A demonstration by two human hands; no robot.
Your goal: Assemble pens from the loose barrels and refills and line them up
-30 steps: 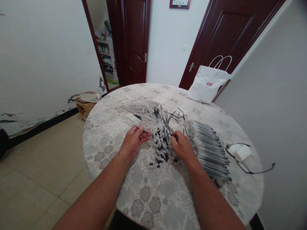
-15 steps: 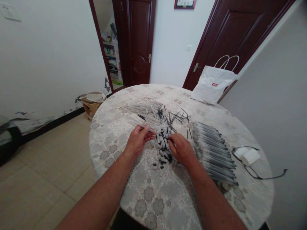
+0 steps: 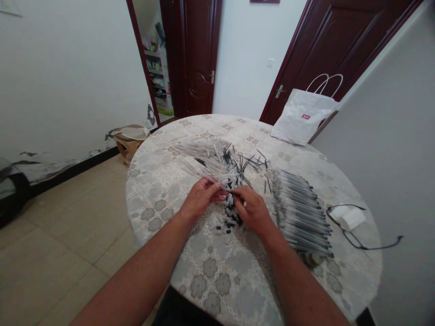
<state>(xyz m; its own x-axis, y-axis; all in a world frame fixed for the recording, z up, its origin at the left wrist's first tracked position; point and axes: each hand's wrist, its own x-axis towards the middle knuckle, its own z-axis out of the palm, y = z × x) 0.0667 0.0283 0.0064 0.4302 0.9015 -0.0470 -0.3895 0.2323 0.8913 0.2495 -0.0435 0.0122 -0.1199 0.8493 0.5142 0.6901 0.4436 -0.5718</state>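
Over the middle of the table, my left hand [image 3: 200, 198] pinches a whitish translucent pen barrel [image 3: 220, 184] that points to the right. Close beside it, my right hand [image 3: 253, 208] is closed on a thin black pen refill [image 3: 229, 192] at the barrel's right end. Fingers hide how far the refill sits in the barrel. Below the hands lies a heap of small white and black pen caps [image 3: 231, 222]. Loose pale barrels [image 3: 197, 149] are piled beyond my left hand. Dark refills [image 3: 253, 162] lie scattered behind my right hand.
Several assembled-looking pens [image 3: 304, 213] lie in a row at the right. Eyeglasses [image 3: 353, 242] and a white folded wad [image 3: 352, 218] lie near the right edge. A white paper bag [image 3: 299, 117] stands at the back of the round, cloth-covered table [image 3: 210, 271].
My hands have come closer together. The dark refill, which spanned a gap between them, now shows only a short length at the barrel's end. The camera view has shifted slightly.
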